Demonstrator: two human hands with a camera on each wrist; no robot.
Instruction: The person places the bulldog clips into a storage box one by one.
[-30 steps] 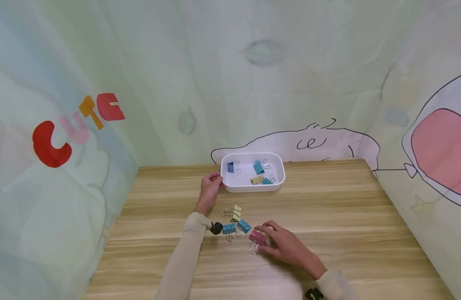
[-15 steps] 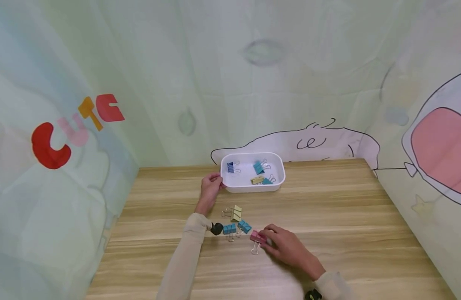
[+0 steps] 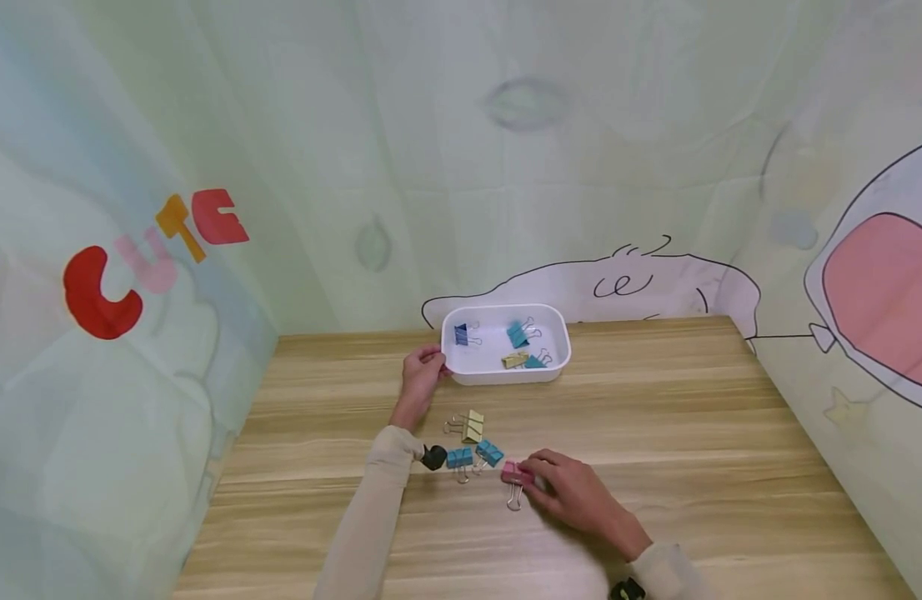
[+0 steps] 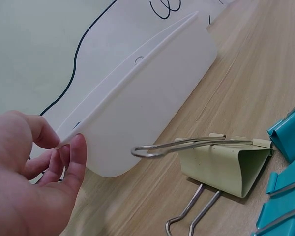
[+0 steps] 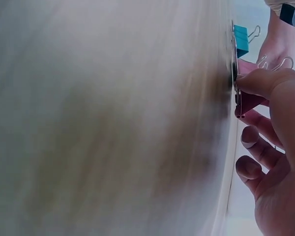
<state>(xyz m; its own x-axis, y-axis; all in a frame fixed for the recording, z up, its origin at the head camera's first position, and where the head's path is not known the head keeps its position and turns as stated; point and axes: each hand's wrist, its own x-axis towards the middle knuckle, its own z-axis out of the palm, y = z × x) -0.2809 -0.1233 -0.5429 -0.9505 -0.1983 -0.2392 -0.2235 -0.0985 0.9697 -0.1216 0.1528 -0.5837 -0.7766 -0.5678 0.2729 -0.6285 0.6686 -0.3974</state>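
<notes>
A white plastic tray [image 3: 506, 377] stands at the back of the wooden table. My left hand [image 3: 422, 379] pinches its left rim between thumb and finger, seen closely in the left wrist view. Thumb and index finger of my right hand [image 3: 577, 492] pinch a pink binder clip [image 3: 512, 472], low over the table, its wire handle pointing toward me. In the right wrist view, the thumb [image 5: 258, 82] covers part of that clip. Left of it lie two teal binder clips [image 3: 489, 452] and a larger pale yellow binder clip [image 4: 219, 167].
Inside the tray are a dark blue clip [image 3: 462, 335], two teal clips [image 3: 517, 335] and a yellow clip [image 3: 515, 360]. A printed curtain [image 3: 341, 208] hangs behind the table [image 3: 656, 400] and along both sides.
The pink clip has shifted slightly right and turned a little in my right hand, whose fingers have closed further over it. My left hand and the tray have stayed in place.
</notes>
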